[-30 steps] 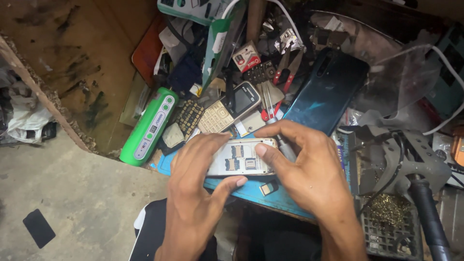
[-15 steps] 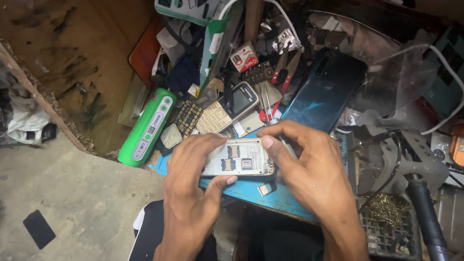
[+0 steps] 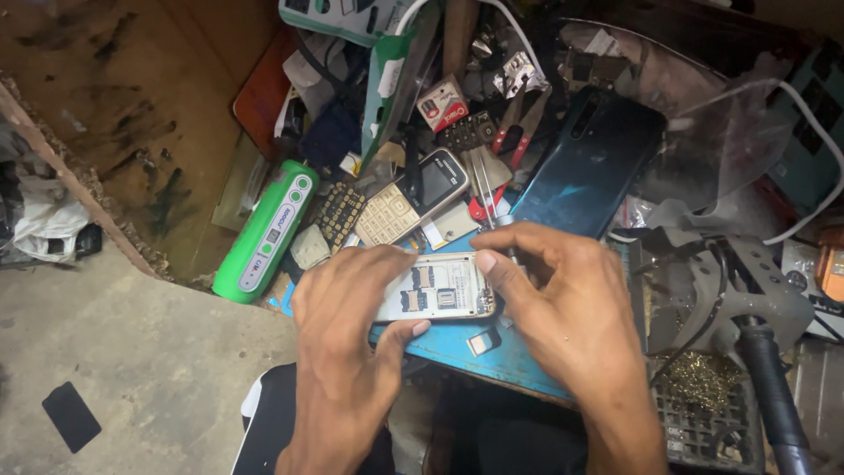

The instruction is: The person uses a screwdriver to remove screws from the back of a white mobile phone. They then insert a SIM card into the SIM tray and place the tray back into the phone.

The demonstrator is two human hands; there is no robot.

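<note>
Between both sets of fingers: opened phone (image 3: 437,288), back cover off, card slots and bare board facing up, lying flat on blue mat (image 3: 457,343).

Left hand (image 3: 347,321): fingers curled over the phone's left end from above, thumb pressed against its lower edge. Clamped on the phone.

Right hand (image 3: 571,303): thumb tip on the phone's right end, forefinger bent just above it; remaining fingers folded together behind. Thin metal tool tip appears to run beneath the forefinger; cannot tell whether it is pinched.

Just below the right thumb: small card-like chip (image 3: 483,341) on the mat, apart from the phone.

Beyond the left fingertips: keypad phone (image 3: 413,195), loose keypad sheet (image 3: 338,214). Farther left of them: green cylinder (image 3: 264,233).

Beyond the right knuckles: dark blue back cover (image 3: 591,167). Red-handled tool (image 3: 514,132) farther up in the clutter.
</note>
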